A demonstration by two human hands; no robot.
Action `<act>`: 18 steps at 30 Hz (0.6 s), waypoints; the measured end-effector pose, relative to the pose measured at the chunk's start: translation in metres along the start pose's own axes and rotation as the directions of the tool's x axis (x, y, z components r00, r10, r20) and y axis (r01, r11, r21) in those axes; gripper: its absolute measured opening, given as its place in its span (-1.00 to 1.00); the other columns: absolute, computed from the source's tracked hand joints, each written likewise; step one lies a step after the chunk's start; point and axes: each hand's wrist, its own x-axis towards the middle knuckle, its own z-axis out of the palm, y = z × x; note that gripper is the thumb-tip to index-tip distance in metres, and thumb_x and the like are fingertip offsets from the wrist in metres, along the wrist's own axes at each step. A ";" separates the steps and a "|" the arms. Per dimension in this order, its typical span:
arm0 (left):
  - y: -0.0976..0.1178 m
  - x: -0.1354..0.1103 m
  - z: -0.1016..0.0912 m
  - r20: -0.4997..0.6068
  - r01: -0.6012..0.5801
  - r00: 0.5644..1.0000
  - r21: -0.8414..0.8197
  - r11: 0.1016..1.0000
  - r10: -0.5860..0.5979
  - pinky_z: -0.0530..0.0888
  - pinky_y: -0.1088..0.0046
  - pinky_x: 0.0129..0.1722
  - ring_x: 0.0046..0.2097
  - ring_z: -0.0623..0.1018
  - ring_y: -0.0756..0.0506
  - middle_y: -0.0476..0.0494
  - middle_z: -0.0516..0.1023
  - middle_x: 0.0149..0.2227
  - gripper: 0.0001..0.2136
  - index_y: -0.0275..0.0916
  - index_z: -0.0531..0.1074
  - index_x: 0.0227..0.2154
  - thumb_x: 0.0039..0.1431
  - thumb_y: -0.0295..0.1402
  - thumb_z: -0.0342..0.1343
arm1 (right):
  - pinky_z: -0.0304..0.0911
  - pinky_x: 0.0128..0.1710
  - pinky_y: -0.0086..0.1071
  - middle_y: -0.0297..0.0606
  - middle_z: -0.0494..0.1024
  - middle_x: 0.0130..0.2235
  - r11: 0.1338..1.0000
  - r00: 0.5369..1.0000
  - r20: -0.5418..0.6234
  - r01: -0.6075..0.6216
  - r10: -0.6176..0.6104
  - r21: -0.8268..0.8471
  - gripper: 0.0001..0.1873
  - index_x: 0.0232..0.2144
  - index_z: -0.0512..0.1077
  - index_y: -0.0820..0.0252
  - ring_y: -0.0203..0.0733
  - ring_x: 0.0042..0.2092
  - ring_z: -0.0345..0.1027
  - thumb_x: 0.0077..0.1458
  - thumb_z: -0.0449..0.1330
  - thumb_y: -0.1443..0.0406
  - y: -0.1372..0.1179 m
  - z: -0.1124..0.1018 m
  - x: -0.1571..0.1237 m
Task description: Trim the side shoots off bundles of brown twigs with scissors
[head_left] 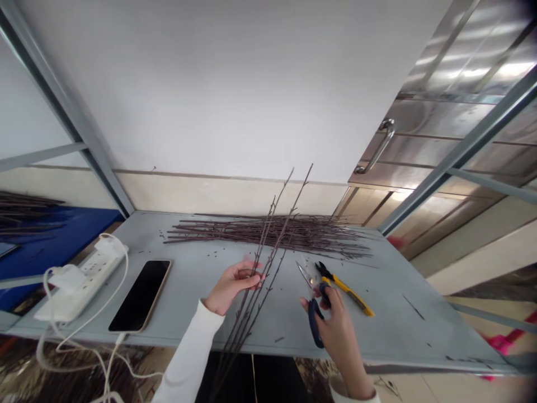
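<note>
My left hand is closed around a thin bunch of long dark twigs. The twigs run from below the table's front edge up past the hand, with their tips rising against the wall. My right hand grips a pair of blue-handled scissors, blades open and pointing away, just right of the twigs. Yellow-handled pliers lie on the table beside the scissors.
A pile of dark twigs lies across the back of the grey metal table. A black phone and a white power strip with cables sit at the left. Metal shelf posts rise at both sides; a steel door stands at the right.
</note>
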 end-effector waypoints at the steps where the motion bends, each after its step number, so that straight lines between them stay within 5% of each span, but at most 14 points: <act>1: 0.000 -0.001 0.002 -0.011 0.008 1.000 -0.017 1.000 -0.009 0.40 0.53 -0.37 -0.42 0.51 0.02 -0.09 0.59 -0.43 -0.67 -0.32 0.52 -0.30 -0.21 -0.38 0.36 | 0.22 -0.41 -0.35 -0.29 0.34 -0.38 1.000 1.000 -0.005 0.009 -0.009 0.000 -0.71 -0.37 0.26 0.14 -0.25 -0.45 0.19 0.00 0.11 0.05 -0.001 0.001 0.000; 18: -0.002 -0.006 0.014 0.113 0.158 0.985 -0.254 0.954 -0.133 0.31 0.61 -0.63 -0.54 0.40 0.08 -0.02 0.46 -0.53 -0.68 -0.30 0.49 -0.34 -0.24 -0.46 0.38 | 0.23 -0.42 -0.40 -0.31 0.31 -0.38 0.994 0.994 -0.021 0.109 -0.109 0.003 -0.76 -0.34 0.23 0.13 -0.26 -0.44 0.22 0.02 0.13 0.13 0.001 0.008 0.000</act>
